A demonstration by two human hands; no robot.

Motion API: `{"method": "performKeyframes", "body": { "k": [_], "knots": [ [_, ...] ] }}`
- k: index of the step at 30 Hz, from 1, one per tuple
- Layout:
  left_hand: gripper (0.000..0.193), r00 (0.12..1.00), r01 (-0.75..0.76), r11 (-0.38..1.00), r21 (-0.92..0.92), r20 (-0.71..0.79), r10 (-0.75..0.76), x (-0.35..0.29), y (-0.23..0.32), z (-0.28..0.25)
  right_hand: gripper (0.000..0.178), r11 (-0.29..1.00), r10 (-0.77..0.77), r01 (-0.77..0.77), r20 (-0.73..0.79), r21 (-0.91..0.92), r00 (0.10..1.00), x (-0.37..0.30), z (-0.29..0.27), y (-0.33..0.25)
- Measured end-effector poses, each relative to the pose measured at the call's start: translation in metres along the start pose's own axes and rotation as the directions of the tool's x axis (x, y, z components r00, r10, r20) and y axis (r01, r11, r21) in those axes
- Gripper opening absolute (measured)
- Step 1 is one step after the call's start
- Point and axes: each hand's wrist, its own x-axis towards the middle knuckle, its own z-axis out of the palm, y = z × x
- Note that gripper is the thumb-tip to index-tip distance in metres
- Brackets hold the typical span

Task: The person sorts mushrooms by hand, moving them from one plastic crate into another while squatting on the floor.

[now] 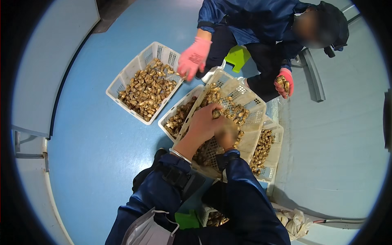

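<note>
My left hand [203, 125], with a pale bangle at the wrist, is over the white plastic crate [252, 122] in front of me. Its thumb and fingers close on a brown knobby piece, which looks like a mushroom [216, 114]. Close beside it, my right hand [227, 133] hangs over the same crate, its fingers smeared by motion. Many more golden-brown mushroom-like pieces [239, 112] are spread in this crate. It rests on top of other crates.
A white crate [122, 81] of brown pieces stands at left. Another [277, 141] shows at right, one [195, 93] under the top crate. Opposite sits a person [253, 18] in pink gloves [194, 59], one hand holding pieces [282, 83]. A wall [339, 143] bounds the right.
</note>
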Motion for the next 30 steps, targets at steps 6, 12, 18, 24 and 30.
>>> {"method": "performKeyframes", "body": {
  "k": [6, 12, 18, 24, 30],
  "knots": [
    [0.040, 0.994, 0.103, 0.994, 0.032, -0.047, -0.102, -0.012, -0.001, -0.026, 0.036, 0.451, -0.142, -0.030, 0.105, 0.892, 0.984, -0.046, -0.039, -0.061],
    [0.038, 0.997, 0.080, 0.997, -0.003, 0.005, -0.080, -0.003, 0.007, -0.007, 0.023, 0.070, -0.098, -0.018, 0.025, 0.997, 0.995, -0.101, -0.120, -0.096],
    [0.039, 0.994, 0.114, 0.993, 0.020, 0.004, -0.114, -0.009, 0.008, -0.029, 0.017, -0.196, 0.126, 0.243, -0.221, 0.950, 0.967, -0.109, -0.161, -0.076],
    [0.038, 0.996, 0.084, 0.996, -0.012, 0.001, -0.084, -0.005, 0.000, -0.018, 0.025, -0.138, 0.389, 0.319, -0.244, 0.938, 0.888, -0.076, -0.151, -0.014],
    [0.039, 0.996, 0.087, 0.996, 0.014, -0.029, -0.087, -0.007, -0.003, -0.018, 0.036, 0.975, -0.190, 0.204, -0.159, 0.082, 0.969, -0.022, -0.068, -0.042]
  ]
}}
